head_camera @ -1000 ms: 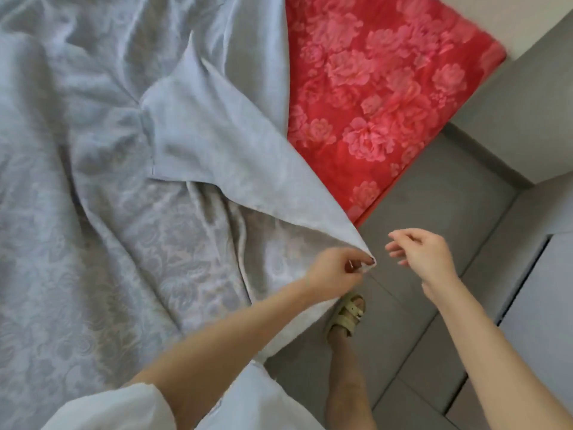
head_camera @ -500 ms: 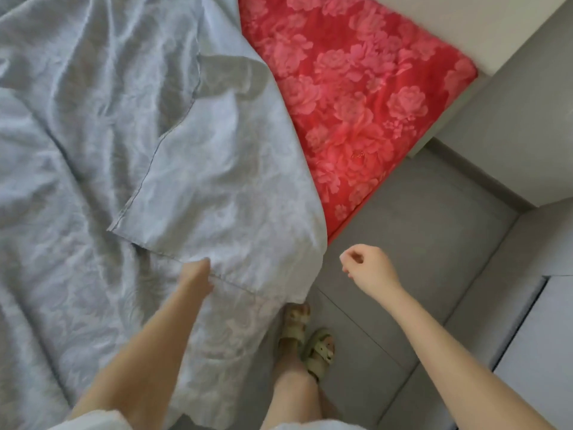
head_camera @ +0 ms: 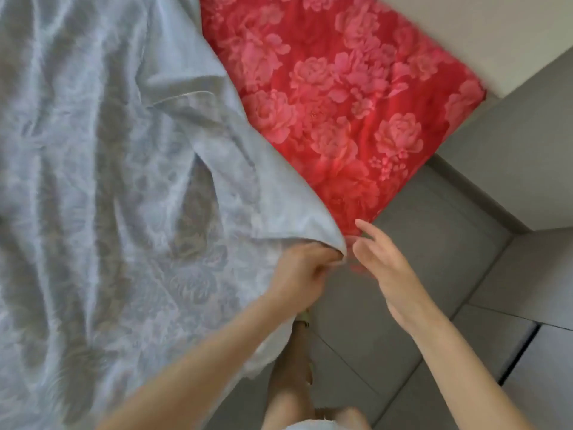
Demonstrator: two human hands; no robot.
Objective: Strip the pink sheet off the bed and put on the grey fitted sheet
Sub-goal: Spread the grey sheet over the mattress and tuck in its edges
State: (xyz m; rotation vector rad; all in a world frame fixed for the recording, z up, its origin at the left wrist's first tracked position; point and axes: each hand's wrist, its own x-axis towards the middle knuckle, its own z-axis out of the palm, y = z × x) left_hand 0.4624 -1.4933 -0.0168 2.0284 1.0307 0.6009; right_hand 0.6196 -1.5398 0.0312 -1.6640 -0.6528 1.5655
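Observation:
The grey fitted sheet, patterned and rumpled, covers the left part of the bed, with one flap folded back on itself. A red-pink floral cover shows bare on the bed's right corner. My left hand is shut on the grey sheet's edge at the bed's near side, bunching the cloth into a point. My right hand hovers just to its right with fingers spread, holding nothing, its fingertips close to the red cover's lower edge.
Grey tiled floor runs along the bed's right side. A pale wall and a grey cabinet or wall panel close in on the right. My legs and a sandalled foot stand by the bed's edge.
My left hand has moved right along the sheet's edge and gripped it near the red cover. My right hand has opened from a loose fist and come closer to the left hand.

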